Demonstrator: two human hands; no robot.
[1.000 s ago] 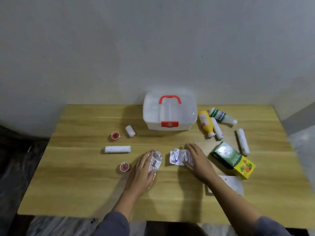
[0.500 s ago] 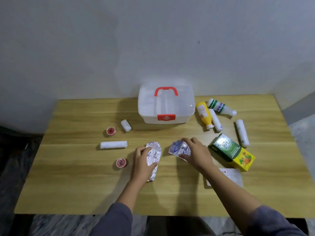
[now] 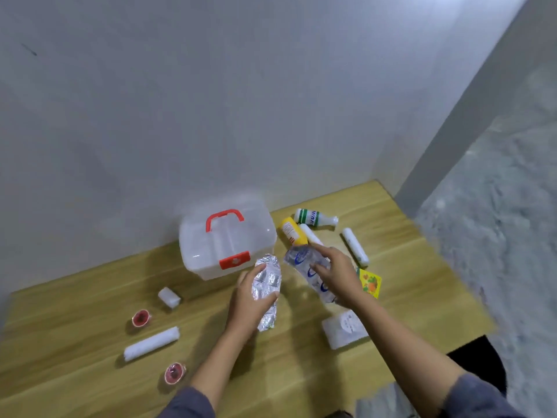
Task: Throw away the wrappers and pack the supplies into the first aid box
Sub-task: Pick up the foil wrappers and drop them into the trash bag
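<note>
My left hand (image 3: 248, 300) grips a crinkled silver foil wrapper (image 3: 267, 285), lifted above the wooden table (image 3: 75, 351). My right hand (image 3: 337, 274) holds a clear wrapper with blue print (image 3: 307, 267), also raised off the table. The translucent first aid box (image 3: 226, 239) with red handle and red latch stands shut just behind both hands. Lying loose are white bandage rolls (image 3: 150, 343) (image 3: 169, 297) (image 3: 355, 246), a yellow bottle (image 3: 291, 231), a green-and-white bottle (image 3: 313, 218), and a green-yellow carton (image 3: 370, 282) partly hidden by my right hand.
Two small red-topped round items (image 3: 141, 318) (image 3: 174, 370) lie at the left front. A flat white packet (image 3: 345, 328) rests under my right forearm. The wall backs the table; grey floor lies to the right, with a dark object (image 3: 479, 360) by the table's right corner.
Both hands picked their wrappers off the table and raised them. The view has tilted and swung to the right, showing more floor.
</note>
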